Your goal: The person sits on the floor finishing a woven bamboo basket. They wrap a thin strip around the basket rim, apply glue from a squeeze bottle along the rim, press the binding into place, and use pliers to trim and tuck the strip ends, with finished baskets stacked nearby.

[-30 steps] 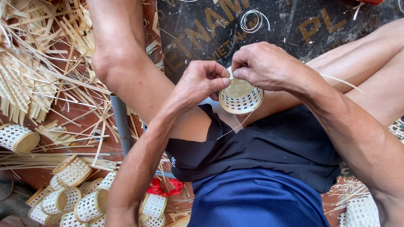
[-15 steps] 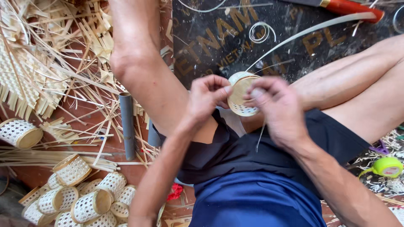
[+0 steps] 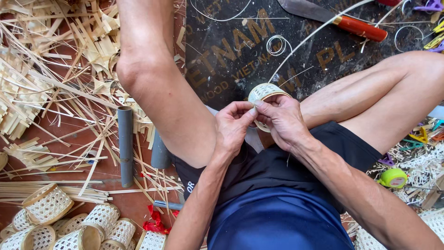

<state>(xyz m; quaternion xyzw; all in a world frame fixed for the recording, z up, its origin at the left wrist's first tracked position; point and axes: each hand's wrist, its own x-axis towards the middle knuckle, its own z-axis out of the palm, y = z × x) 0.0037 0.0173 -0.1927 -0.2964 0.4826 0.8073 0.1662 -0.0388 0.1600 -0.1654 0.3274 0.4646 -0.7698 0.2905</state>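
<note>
Both hands, left (image 3: 232, 124) and right (image 3: 282, 121), pinch a small woven basket (image 3: 262, 92) (fingertips meeting at its rim).

The single head-worn camera looked steeply down from above the seated person's lap, close to both hands (image 3: 259, 125). It faced the floor ahead, taking in a dark mat (image 3: 231, 51) in front and bamboo strips (image 3: 51, 83) at the left edge.

Floor: reddish-brown tile (image 3: 27, 171). Bamboo strips and offcuts (image 3: 55, 60) litter the left side. Grey tube (image 3: 125, 146) lies among them. Small woven baskets (image 3: 69, 227) cluster bottom left. Dark printed board (image 3: 231, 51) up top, red-handled knife (image 3: 342, 21) on it.
</note>
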